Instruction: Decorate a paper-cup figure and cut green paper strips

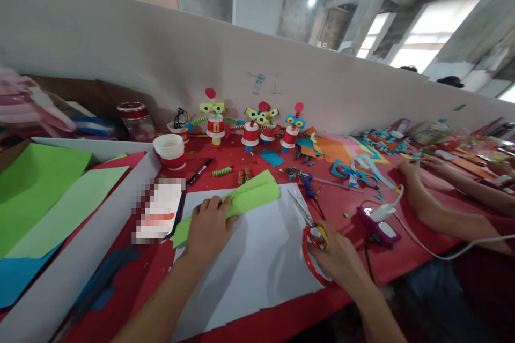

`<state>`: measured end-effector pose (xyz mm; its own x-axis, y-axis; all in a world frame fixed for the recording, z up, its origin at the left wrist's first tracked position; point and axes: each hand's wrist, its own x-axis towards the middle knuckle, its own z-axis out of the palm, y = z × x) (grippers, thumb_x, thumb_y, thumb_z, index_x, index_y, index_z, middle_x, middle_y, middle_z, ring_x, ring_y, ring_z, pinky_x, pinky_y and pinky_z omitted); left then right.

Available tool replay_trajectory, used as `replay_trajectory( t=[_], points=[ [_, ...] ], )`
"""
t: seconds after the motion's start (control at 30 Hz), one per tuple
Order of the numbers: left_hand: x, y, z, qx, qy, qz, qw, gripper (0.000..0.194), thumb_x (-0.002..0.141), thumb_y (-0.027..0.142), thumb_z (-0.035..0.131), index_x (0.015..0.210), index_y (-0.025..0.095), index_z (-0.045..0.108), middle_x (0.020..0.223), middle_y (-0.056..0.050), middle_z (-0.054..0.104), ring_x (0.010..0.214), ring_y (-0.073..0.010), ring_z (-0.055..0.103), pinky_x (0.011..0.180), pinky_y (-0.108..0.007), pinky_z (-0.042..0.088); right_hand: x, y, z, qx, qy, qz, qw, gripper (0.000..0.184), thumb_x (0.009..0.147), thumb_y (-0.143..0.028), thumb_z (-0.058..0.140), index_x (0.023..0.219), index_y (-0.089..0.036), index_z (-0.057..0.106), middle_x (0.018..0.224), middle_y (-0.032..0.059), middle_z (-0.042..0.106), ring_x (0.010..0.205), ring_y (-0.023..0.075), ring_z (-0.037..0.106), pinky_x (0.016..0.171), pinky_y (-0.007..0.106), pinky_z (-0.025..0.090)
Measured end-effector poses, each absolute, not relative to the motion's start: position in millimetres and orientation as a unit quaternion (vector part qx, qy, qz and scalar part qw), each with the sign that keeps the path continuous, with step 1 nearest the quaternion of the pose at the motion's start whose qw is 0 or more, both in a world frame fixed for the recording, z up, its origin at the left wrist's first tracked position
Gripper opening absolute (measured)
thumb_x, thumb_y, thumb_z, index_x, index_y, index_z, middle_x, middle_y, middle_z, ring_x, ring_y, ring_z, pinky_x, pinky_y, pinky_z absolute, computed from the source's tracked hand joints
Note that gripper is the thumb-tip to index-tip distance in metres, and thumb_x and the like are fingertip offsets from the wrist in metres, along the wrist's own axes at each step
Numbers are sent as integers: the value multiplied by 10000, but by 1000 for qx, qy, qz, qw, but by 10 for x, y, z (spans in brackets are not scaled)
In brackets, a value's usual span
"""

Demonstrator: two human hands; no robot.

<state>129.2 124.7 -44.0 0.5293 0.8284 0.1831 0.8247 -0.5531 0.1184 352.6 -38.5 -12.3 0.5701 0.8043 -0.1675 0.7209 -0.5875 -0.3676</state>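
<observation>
green paper (257, 193) partly hides the white sheets (249, 268).

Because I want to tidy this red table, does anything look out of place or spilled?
Black-framed eyeglasses appear to stand inside a white-rimmed paper cup, behind a red-and-white paper cup: an unusual place for eyewear. Nothing looks spilled.

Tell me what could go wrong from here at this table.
The scissors in the right hand point toward the glue gun, so the blades might catch it or its cord.
The green paper lies loose on white sheets under the left hand, so it could slip.
The white cable runs past a neighbour's arm, which may snag it.
</observation>
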Motion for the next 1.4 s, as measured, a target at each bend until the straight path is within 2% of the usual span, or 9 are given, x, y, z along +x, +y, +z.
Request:
replay_trajectory(
  t=[0.17,0.3,0.5,0.67,0.77,0.87,1.0,1.2,1.4],
  points=[
    [1277,1295,-502,893,432,118,45,448,901,286,544,1323,139,556,1315,-158,589,1191,-307,540,1030,-500,413,3504,-292,-153,-893,-433,94,78,412,828,-314,524,1216,-179,563,1019,158,705,927,325,682,713,342,426],
    [1256,1314,-529,907,397,114,79,346,914,202,497,1231,230,631,1301,-80,630,1225,-260,543,1112,-543,318,3511,-267,-139,-888,-457,45,21,393,884,-335,471,1226,-171,573,972,161,699,888,329,686,700,367,438],
    [1279,1333,-580,911,382,117,103,556,844,-1,391,1313,247,560,1312,-42,627,1230,-199,540,1143,-472,300,3480,-297,-78,-867,-491,-37,-75,360,902,-343,466,1158,-174,654,1035,175,672,998,383,614,741,449,478],
    [1324,1373,-656,891,411,162,105,442,901,153,455,1335,181,534,1304,-103,612,1289,-268,469,1135,-510,293,3347,-157,-39,-813,-582,-16,22,407,924,-274,441,1272,-135,601,1240,171,618,1120,337,563,931,471,456],
    [1311,1389,-640,891,407,162,122,487,854,62,455,1310,198,558,1222,-104,635,1202,-244,529,1131,-515,288,3235,120,-16,-742,-666,43,61,407,938,-259,436,1293,-130,588,1281,150,610,1195,307,519,1024,452,401],
    [1281,1384,-586,907,359,148,166,532,817,-17,401,1229,241,616,1212,-70,640,1190,-207,543,1154,-551,210,3172,554,3,-713,-693,83,67,393,922,-176,441,1284,-140,592,1319,134,601,1245,269,495,1057,406,367],
    [1267,1377,-552,914,333,143,184,491,834,10,422,1210,249,630,1287,-60,616,1241,-195,523,1167,-537,189,3169,1227,-12,-721,-683,95,68,318,911,-204,493,1182,-141,645,1224,136,664,1194,228,558,1023,322,384],
    [1278,1425,-623,930,308,136,145,415,892,85,448,1227,258,620,1345,-41,606,1316,-206,468,1161,-506,236,3118,1852,-156,-792,-596,109,75,306,852,-313,626,1135,-196,628,1081,113,715,1050,257,647,850,353,484],
    [1274,1399,-571,937,307,128,109,426,878,74,448,1237,235,612,1325,-66,615,1291,-230,484,1162,-513,222,3070,1945,-287,-762,-620,151,114,311,933,-341,579,1190,-165,590,1071,63,684,965,204,662,864,418,529]
  ],
)
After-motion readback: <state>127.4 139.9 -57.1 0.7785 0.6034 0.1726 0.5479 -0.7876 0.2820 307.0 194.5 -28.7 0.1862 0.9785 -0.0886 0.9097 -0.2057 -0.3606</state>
